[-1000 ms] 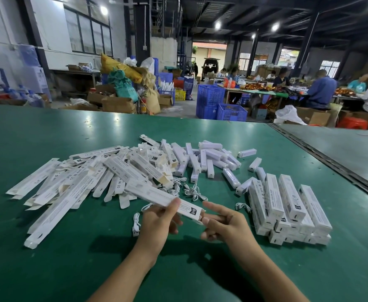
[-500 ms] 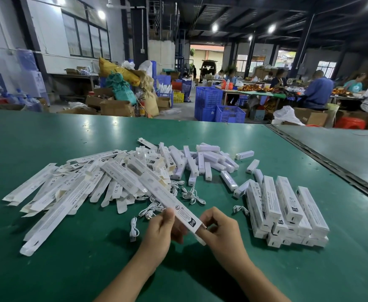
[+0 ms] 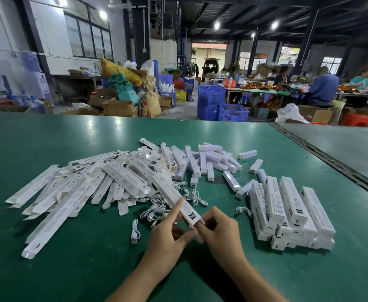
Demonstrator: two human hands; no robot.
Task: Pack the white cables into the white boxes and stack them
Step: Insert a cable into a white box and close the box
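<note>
White printed cardboard forms the long slim box (image 3: pixel 172 194) that both hands hold just above the green tabletop (image 3: pixel 87 271). Its near end is at the fingertips and its far end points away over the pile. The left hand (image 3: pixel 166 237) lays its index finger straight along the top face, with the thumb and curled fingers underneath. The right hand (image 3: pixel 221 234) has its fingers curled and pinches the near end flap.

The box looks light, thin-walled and easy to crush. It is probably best gripped by its long edges close to the open end rather than squeezed on the broad faces.

The thin white coiled cables (image 3: pixel 154 211) lie just beyond the left fingers, with 1 loose coil (image 3: pixel 135 231) to their left. They look limp and springy, so pinching across a whole coil should keep it together.

The stack of closed white boxes (image 3: pixel 292 205) sits to the right of the right fingers.

I cannot tell whether a cable is already inside the held box. The right fingers cover the flap, and the lower left fingers are hidden.
</note>
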